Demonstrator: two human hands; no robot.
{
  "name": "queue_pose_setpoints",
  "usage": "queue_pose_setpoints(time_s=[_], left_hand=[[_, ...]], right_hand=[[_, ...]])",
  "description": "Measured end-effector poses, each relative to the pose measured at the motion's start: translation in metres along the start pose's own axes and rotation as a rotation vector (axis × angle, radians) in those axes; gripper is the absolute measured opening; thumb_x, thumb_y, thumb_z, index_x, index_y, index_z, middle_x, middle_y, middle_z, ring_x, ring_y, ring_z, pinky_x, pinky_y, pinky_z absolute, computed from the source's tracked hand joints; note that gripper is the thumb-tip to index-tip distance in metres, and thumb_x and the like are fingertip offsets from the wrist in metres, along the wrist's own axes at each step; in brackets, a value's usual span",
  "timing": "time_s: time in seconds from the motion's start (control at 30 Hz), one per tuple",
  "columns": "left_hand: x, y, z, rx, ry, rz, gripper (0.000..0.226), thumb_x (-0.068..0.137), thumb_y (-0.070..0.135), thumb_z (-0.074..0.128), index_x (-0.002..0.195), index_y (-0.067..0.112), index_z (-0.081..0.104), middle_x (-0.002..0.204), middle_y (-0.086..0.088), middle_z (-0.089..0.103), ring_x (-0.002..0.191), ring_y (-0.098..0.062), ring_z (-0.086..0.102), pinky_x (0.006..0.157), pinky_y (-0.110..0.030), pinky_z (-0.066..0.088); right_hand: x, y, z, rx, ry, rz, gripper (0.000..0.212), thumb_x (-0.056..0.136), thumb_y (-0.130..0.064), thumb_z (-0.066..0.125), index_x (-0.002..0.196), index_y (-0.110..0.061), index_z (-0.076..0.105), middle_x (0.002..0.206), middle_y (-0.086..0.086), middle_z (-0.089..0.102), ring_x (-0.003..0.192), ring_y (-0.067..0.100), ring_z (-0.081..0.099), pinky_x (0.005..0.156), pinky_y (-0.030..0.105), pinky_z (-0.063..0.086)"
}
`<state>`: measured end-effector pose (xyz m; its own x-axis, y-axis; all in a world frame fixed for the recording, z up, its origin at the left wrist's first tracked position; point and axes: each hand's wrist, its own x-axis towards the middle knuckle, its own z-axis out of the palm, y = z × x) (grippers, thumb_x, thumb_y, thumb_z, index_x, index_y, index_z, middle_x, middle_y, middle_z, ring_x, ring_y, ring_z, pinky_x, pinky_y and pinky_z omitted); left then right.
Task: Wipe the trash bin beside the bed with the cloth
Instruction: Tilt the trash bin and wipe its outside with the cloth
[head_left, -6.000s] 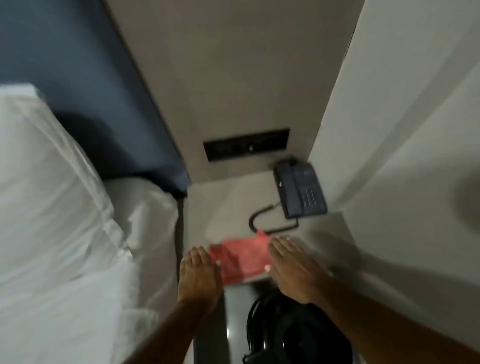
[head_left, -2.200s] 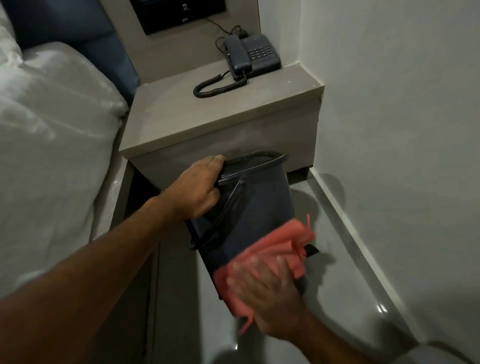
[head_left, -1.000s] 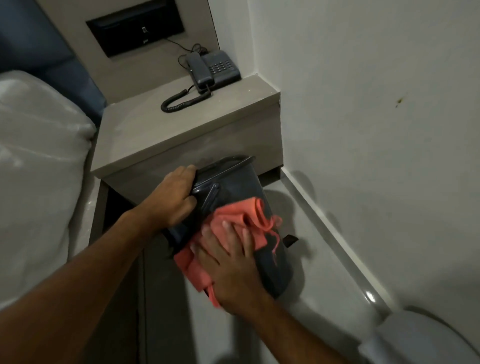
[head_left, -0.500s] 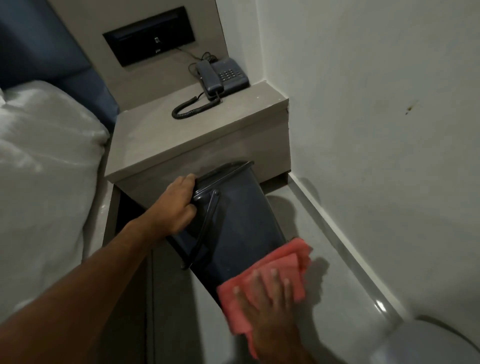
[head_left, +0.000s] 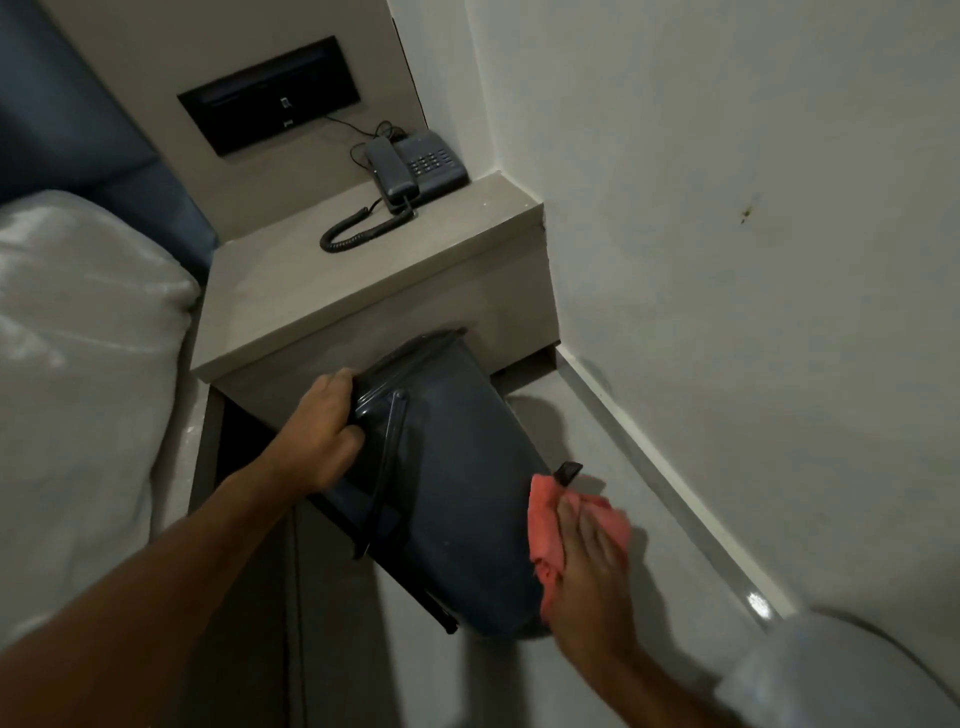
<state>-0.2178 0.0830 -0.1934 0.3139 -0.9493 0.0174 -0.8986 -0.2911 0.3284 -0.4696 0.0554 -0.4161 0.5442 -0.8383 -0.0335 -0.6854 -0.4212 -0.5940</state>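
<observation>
Pink cloth (head_left: 550, 519) slid rightward under flat right hand (head_left: 587, 566), left hand (head_left: 322, 431) gripping tilted smooth dark bin (head_left: 457, 493) rim

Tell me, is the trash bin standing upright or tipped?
Tipped. The trash bin leans toward the nightstand, its rim held by the left hand.

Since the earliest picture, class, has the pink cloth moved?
Yes. The cloth left the nightstand top; the right hand presses it low against the bin.
</observation>
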Motion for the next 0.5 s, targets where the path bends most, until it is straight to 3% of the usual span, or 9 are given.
queue_pose_setpoints(time_s=[0.1,0.17,0.23,0.3,0.37,0.43,0.5], left_hand=[[-0.007,0.020,0.004,0.068,-0.022,0.062,0.053,0.066,0.012,0.046,0.118,0.003,0.046,0.106,-0.017,0.051,0.098,-0.031,0.046,0.086,-0.038,0.037],[-0.015,0.032,0.010,0.182,-0.027,0.153,0.063,0.069,0.014,0.048,0.131,0.001,0.039,0.119,-0.019,0.048,0.108,-0.033,0.044,0.095,-0.039,0.034],[-0.025,0.043,0.018,0.276,-0.015,0.243,0.069,0.074,0.014,0.047,0.139,-0.001,0.030,0.134,-0.022,0.041,0.121,-0.034,0.037,0.106,-0.043,0.029],[-0.031,0.049,0.025,0.340,-0.016,0.337,0.069,0.076,0.009,0.046,0.141,-0.003,0.027,0.139,-0.025,0.039,0.128,-0.035,0.034,0.110,-0.050,0.030],[-0.035,0.044,0.027,0.361,-0.032,0.400,0.069,0.078,0.006,0.044,0.143,-0.001,0.024,0.144,-0.024,0.035,0.135,-0.034,0.029,0.112,-0.052,0.029],[-0.040,0.030,0.025,0.372,-0.062,0.425,0.066,0.085,0.010,0.042,0.148,0.010,0.018,0.153,-0.012,0.025,0.143,-0.021,0.014,0.117,-0.042,0.018],[-0.046,0.014,0.021,0.446,-0.117,0.486,0.061,0.090,0.016,0.038,0.148,0.014,0.019,0.154,0.000,0.019,0.145,-0.006,-0.003,0.118,-0.025,0.001]], right_hand=[[-0.020,-0.032,0.001,0.095,0.144,0.025,0.106,0.055,-0.015,0.091,0.146,-0.001,0.037,0.145,0.026,0.051,0.131,0.043,0.053,0.114,0.046,0.033],[-0.018,-0.052,-0.009,0.227,0.197,-0.039,0.099,0.069,-0.019,0.084,0.152,-0.010,0.031,0.155,0.022,0.039,0.143,0.040,0.037,0.116,0.050,0.028],[-0.010,-0.060,-0.020,0.409,0.214,-0.054,0.094,0.085,-0.018,0.073,0.155,-0.027,0.011,0.164,0.008,0.017,0.152,0.029,0.013,0.122,0.049,0.014],[-0.001,-0.057,-0.035,0.549,0.298,-0.059,0.084,0.093,-0.017,0.062,0.155,-0.036,0.008,0.165,-0.001,0.013,0.153,0.022,0.011,0.123,0.045,0.014],[0.004,-0.047,-0.048,0.763,0.339,-0.082,0.066,0.097,-0.022,0.054,0.154,-0.039,0.026,0.162,-0.009,0.032,0.148,0.013,0.030,0.117,0.031,0.030],[0.011,-0.039,-0.054,1.021,0.336,0.044,0.042,0.099,-0.037,0.053,0.140,-0.043,0.048,0.141,-0.018,0.059,0.131,0.004,0.052,0.102,0.017,0.044],[0.016,-0.031,-0.052,1.031,0.322,0.167,0.035,0.100,-0.029,0.053,0.134,-0.037,0.054,0.126,-0.010,0.067,0.114,0.007,0.063,0.100,0.026,0.051]])
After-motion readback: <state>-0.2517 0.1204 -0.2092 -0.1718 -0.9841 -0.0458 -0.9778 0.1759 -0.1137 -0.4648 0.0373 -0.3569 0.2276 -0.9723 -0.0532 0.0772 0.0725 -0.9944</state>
